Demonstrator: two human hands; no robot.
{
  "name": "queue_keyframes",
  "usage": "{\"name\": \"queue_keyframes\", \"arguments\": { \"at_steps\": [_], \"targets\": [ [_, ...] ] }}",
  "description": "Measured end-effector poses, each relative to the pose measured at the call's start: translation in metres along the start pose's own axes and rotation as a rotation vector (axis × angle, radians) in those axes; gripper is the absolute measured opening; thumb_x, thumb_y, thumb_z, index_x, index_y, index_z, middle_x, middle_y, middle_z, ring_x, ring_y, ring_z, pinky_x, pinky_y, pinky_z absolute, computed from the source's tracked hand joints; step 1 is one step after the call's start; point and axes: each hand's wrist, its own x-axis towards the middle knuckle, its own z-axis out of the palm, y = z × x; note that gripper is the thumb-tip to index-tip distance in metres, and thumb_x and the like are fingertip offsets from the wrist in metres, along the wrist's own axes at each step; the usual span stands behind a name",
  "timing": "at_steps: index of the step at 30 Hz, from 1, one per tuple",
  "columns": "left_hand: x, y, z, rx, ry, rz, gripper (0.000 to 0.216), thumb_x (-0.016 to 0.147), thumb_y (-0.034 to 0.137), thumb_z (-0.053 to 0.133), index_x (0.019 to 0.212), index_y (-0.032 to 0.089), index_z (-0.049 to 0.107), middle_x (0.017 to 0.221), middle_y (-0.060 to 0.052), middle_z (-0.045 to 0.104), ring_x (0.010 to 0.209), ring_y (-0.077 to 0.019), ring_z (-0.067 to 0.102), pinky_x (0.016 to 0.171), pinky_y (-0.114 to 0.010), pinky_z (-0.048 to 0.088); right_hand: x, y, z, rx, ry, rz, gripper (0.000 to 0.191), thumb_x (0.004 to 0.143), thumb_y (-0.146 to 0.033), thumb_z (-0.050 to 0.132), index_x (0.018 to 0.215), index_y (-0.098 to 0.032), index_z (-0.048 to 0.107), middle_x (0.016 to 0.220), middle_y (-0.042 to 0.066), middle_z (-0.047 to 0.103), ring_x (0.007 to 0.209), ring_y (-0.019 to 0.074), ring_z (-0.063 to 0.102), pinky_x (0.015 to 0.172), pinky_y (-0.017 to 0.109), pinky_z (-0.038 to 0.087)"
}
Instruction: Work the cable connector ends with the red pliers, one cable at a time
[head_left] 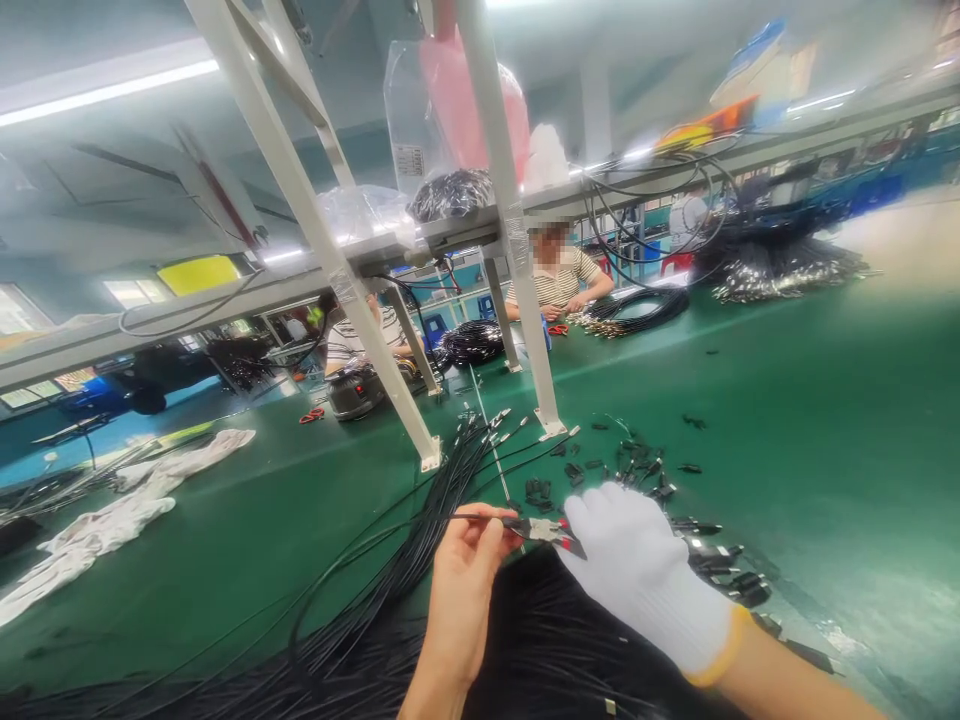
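My bare left hand point(466, 575) pinches a thin black cable point(420, 519) near its end, at the middle of the bench. In a white knitted glove with a yellow cuff, my right hand point(637, 560) is closed around pliers point(546, 530) with red and black handles. The jaws of the pliers meet the cable end right beside my left fingertips; my fingers partly hide that end. Under both hands lies a thick bundle of black cables point(360, 610). Small black plastic pieces point(538, 490) are scattered just beyond the pliers.
Cables with black plugs point(720, 560) lie right of my glove. White metal posts point(517, 220) rise from the green bench point(825, 400) ahead. A white cloth point(112, 520) is at left. Across the bench sit two co-workers, one in a striped shirt point(581, 268), near coiled cables point(645, 308).
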Motion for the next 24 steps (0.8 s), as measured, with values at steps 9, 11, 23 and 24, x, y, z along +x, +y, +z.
{"name": "queue_keyframes", "arguments": {
  "at_steps": [9, 11, 23, 24],
  "targets": [
    [0.0, -0.004, -0.004, 0.061, 0.018, 0.022, 0.028, 0.071, 0.039, 0.084, 0.083, 0.016, 0.073, 0.082, -0.002, 0.071, 0.077, -0.0154, 0.064, 0.077, -0.029, 0.053, 0.0, 0.0, 0.0, 0.041, 0.032, -0.057, 0.019, 0.083, -0.039, 0.062, 0.077, -0.022, 0.061, 0.076, 0.005, 0.061, 0.075, 0.0221, 0.052, 0.066, 0.033, 0.024],
    [0.001, -0.005, -0.004, 0.057, 0.038, 0.026, 0.029, 0.069, 0.04, 0.085, 0.082, 0.017, 0.073, 0.079, -0.001, 0.069, 0.074, -0.0136, 0.062, 0.074, -0.026, 0.053, 0.0, 0.001, 0.001, 0.043, 0.052, -0.06, 0.019, 0.083, -0.039, 0.062, 0.075, -0.022, 0.06, 0.075, 0.004, 0.06, 0.074, 0.022, 0.051, 0.065, 0.034, 0.023],
    [0.002, -0.009, -0.002, 0.109, 0.082, 0.081, 0.032, 0.071, 0.045, 0.083, 0.079, 0.017, 0.068, 0.07, 0.003, 0.062, 0.065, -0.0102, 0.055, 0.063, -0.021, 0.046, -0.001, -0.001, 0.008, 0.022, 0.125, -0.08, 0.021, 0.08, -0.041, 0.065, 0.076, -0.022, 0.059, 0.077, 0.004, 0.058, 0.075, 0.0223, 0.049, 0.068, 0.034, 0.025],
    [0.002, -0.01, -0.002, 0.114, 0.089, 0.083, 0.033, 0.07, 0.045, 0.083, 0.079, 0.017, 0.068, 0.07, 0.003, 0.062, 0.065, -0.0105, 0.055, 0.062, -0.021, 0.046, 0.0, -0.001, 0.008, 0.014, 0.123, -0.082, 0.021, 0.079, -0.04, 0.066, 0.076, -0.022, 0.059, 0.076, 0.004, 0.058, 0.075, 0.0225, 0.049, 0.068, 0.034, 0.025]
  ]
}}
